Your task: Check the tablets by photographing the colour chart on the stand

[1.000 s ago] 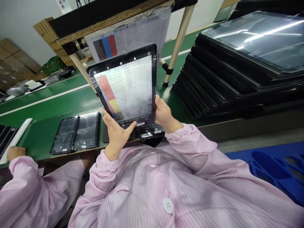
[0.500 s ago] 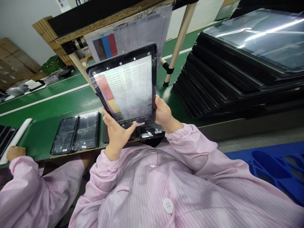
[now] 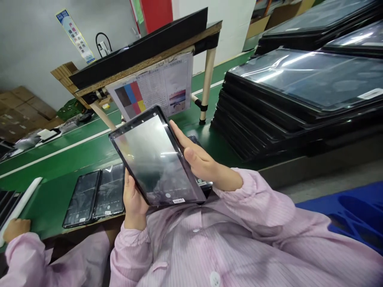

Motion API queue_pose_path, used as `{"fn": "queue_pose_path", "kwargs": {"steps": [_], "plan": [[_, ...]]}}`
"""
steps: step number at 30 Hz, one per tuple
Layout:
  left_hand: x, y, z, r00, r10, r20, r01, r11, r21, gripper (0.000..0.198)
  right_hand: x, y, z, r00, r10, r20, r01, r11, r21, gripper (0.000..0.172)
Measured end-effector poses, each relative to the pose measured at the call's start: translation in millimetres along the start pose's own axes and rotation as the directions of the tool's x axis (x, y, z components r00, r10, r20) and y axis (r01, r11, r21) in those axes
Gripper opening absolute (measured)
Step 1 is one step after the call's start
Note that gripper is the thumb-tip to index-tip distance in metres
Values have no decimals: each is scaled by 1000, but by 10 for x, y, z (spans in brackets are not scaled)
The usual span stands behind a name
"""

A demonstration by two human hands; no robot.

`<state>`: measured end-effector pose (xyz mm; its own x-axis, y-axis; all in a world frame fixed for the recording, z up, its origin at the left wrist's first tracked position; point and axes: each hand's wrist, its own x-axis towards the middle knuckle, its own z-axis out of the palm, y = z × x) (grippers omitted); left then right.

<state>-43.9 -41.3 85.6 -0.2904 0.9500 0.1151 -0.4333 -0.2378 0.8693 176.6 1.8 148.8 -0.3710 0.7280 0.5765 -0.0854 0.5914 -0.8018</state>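
I hold a black tablet (image 3: pixel 155 157) tilted flat above the front edge of the green belt (image 3: pixel 60 155). Its screen looks grey and washed out. My left hand (image 3: pixel 133 199) grips the lower left edge from beneath, thumb on the bezel. My right hand (image 3: pixel 196 159) lies along the right edge with fingers stretched out, supporting the tablet. Behind it, a printed colour chart sheet (image 3: pixel 155 89) hangs from a wooden shelf.
Two dark tablets (image 3: pixel 95 195) lie side by side on the belt at my left. A tall stack of black trays (image 3: pixel 293 99) fills the right. A co-worker's hand (image 3: pixel 16 229) rests by a white strip at far left. A blue pallet (image 3: pixel 353 215) sits at lower right.
The tablet has been lowered and tilted flatter, away from the chart; its screen no longer shows the chart image. My right hand's fingers have stretched along the edge. The camera view has lifted.
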Motion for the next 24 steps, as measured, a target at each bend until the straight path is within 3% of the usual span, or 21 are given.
{"fn": "queue_pose_path", "kwargs": {"steps": [4,7,12,15,18,21,24], "plan": [[-24,-49,45,999,-31,17,31,999,-6,44,87,-34,-93,997,-76,-19,70,976,-206,80],[-52,-52,45,998,-69,-9,69,997,30,52,67,36,-108,998,-51,-29,40,953,-299,74],[-82,77,-58,988,-105,-116,115,990,85,52,29,344,-92,999,43,-15,-45,989,-142,77],[29,190,-193,964,-206,-169,231,962,144,49,-27,530,-115,977,131,-165,-145,987,-70,87],[227,192,-374,918,-293,-266,352,913,208,52,-139,633,-188,932,219,-287,-250,965,-75,83],[371,85,-538,890,-341,-302,423,865,270,55,-292,683,-289,939,219,-267,-278,938,-209,68],[360,31,-660,937,-185,-296,314,818,481,48,-458,751,-390,950,251,-187,-312,793,-523,58]]}}
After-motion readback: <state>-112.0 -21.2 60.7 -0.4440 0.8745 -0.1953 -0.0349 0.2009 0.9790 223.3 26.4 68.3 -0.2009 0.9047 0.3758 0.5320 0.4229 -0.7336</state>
